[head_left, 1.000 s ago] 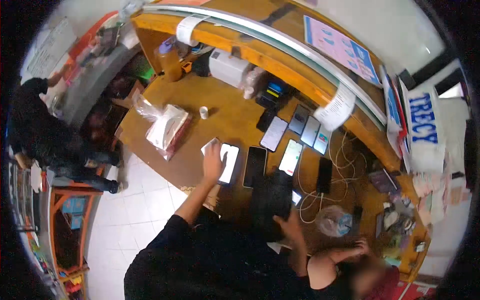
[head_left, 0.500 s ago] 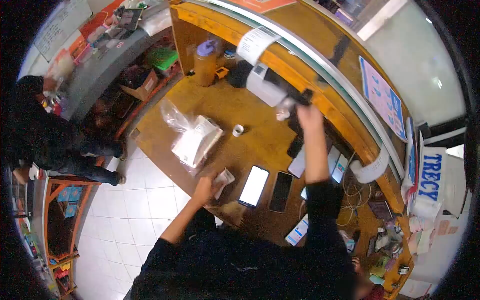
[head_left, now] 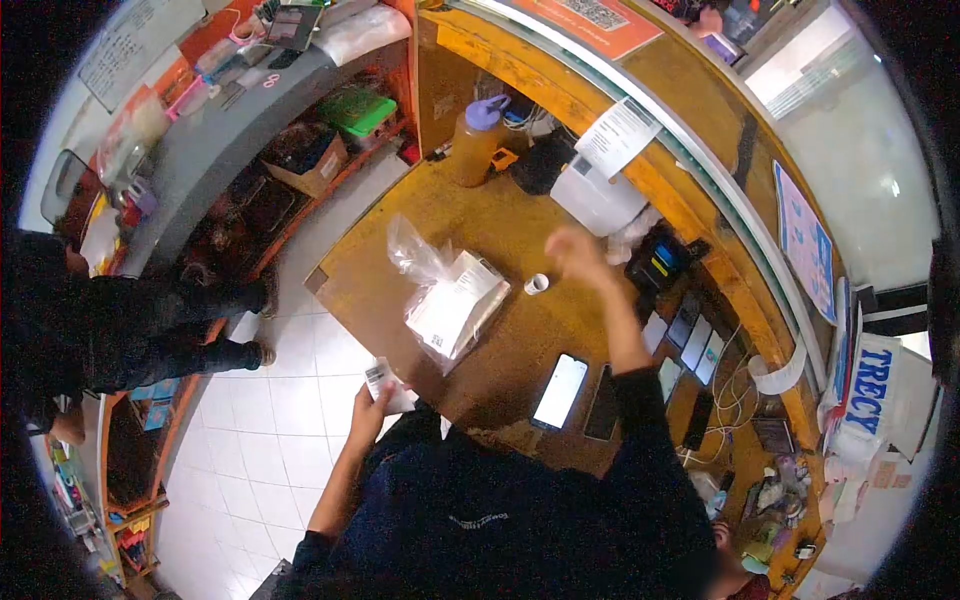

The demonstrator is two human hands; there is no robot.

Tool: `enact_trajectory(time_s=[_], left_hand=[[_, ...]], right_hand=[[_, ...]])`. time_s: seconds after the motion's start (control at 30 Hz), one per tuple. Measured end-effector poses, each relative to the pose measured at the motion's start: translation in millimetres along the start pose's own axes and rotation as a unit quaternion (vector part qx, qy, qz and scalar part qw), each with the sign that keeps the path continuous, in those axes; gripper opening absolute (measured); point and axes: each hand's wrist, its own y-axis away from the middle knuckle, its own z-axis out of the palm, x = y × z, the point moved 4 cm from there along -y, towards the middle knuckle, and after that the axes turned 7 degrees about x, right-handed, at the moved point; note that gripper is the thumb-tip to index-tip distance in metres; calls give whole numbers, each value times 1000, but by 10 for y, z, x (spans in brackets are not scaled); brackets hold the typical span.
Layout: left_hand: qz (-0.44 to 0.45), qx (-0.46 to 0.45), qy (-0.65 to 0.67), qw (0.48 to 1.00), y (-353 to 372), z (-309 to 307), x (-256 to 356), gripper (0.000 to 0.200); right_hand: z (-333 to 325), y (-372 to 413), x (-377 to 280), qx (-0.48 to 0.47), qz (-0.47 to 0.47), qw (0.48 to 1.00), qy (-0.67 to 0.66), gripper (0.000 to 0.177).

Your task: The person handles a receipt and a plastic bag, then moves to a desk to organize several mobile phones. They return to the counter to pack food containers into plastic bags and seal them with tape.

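Observation:
In the head view, my left hand point(head_left: 366, 412) is closed around a small white printed paper label point(head_left: 381, 379) at the table's near left edge. My right hand point(head_left: 578, 254), blurred by motion, is over the tabletop, nearest a small white roll point(head_left: 537, 284) and a white label printer point(head_left: 598, 196). Between the two hands lies a white package with a printed label point(head_left: 452, 312), partly wrapped in clear plastic point(head_left: 412, 250). Closer to my body is a phone with a bright white screen point(head_left: 560, 392), and a dark phone point(head_left: 602, 403) lies beside it.
A tumbler with a purple lid point(head_left: 482, 128) stands at the back of the wooden table point(head_left: 370, 265). A black device point(head_left: 657, 262), several more phones and tangled white cables point(head_left: 735, 400) line the right side. Another person point(head_left: 130, 330) stands at the left, past the tiled floor point(head_left: 290, 410).
My right hand has left the dark object at the counter's raised edge and moved back over the table. My left hand, still with the label, has moved left, off the tabletop. The view has shifted.

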Motion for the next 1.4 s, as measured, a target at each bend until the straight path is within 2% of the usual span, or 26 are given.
enact_trajectory(time_s=[0.03,0.07,0.1,0.13,0.2,0.23,0.3,0.33,0.4,0.43,0.5,0.53,0.57,0.6,0.67,0.73,0.8,0.83,0.87,1.0,1.07,1.13,1.2,1.27,1.3,1.4], left_hand=[[9,-4,-10,1000,-60,1,-34,36],[-24,-5,4,1000,7,117,140,32],[-19,-22,27,999,8,202,179,29],[-11,-38,52,998,21,265,210,26],[0,-83,42,996,14,355,232,28],[14,-79,61,995,47,364,207,32],[32,-91,66,993,139,389,201,42],[5,-89,99,991,166,367,146,44],[-44,-62,141,987,224,357,145,44],[-51,-61,179,981,255,359,207,38],[-40,-36,219,974,294,332,331,33],[-26,-23,256,966,290,306,387,29],[30,-20,278,960,256,277,448,23],[38,-4,285,958,287,254,575,23],[99,81,240,962,399,81,882,24],[117,90,214,966,455,-131,1045,28],[43,117,236,964,473,-332,1141,28],[27,128,242,961,471,-497,1150,32],[41,137,250,958,467,-677,1169,32],[13,144,294,945,332,-1370,1109,31],[11,168,341,925,228,-1674,1160,36],[32,204,378,902,115,-2021,1277,33],[62,221,398,888,11,-2439,1445,33],[113,266,424,858,-49,-2873,1676,31],[133,275,428,850,-121,-3076,1783,32],[142,285,430,845,-391,-3480,1941,35]], right_hand=[[334,223,74,-7,33,999,-4,14],[531,412,67,65,-22,984,163,15],[662,590,60,135,-76,934,322,16],[755,689,198,131,-80,934,321,16],[789,707,332,192,-80,946,249,19],[701,769,303,211,-115,961,136,16],[594,863,274,263,-41,962,-55,13],[549,936,243,272,21,951,-149,16],[448,1112,-454,241,99,882,-393,13],[424,1144,-782,231,97,884,-396,13],[625,1199,-1282,86,60,908,-406,15],[809,1189,-1364,69,61,908,-409,15],[964,1155,-1528,52,-33,942,-331,17],[1125,1128,-1715,34,-132,958,-250,20],[1449,1105,-2050,-17,-173,958,-230,19],[1720,1071,-2398,-66,-174,947,-263,20],[2024,1045,-2671,-160,-132,934,-291,22],[2138,1022,-2808,-168,-176,946,-216,25],[2284,1009,-2916,-202,-188,937,-214,26],[2901,914,-3234,-417,-130,887,-147,27],[3402,809,-3204,-422,-139,874,-196,31],[3744,713,-3502,-396,-161,858,-286,42],[3993,559,-3802,-377,-161,858,-308,49],[4177,326,-4040,-373,-131,875,-278,49],[4236,184,-4159,-337,-184,888,-252,48],[4329,-222,-4283,-352,-196,896,-187,46]])
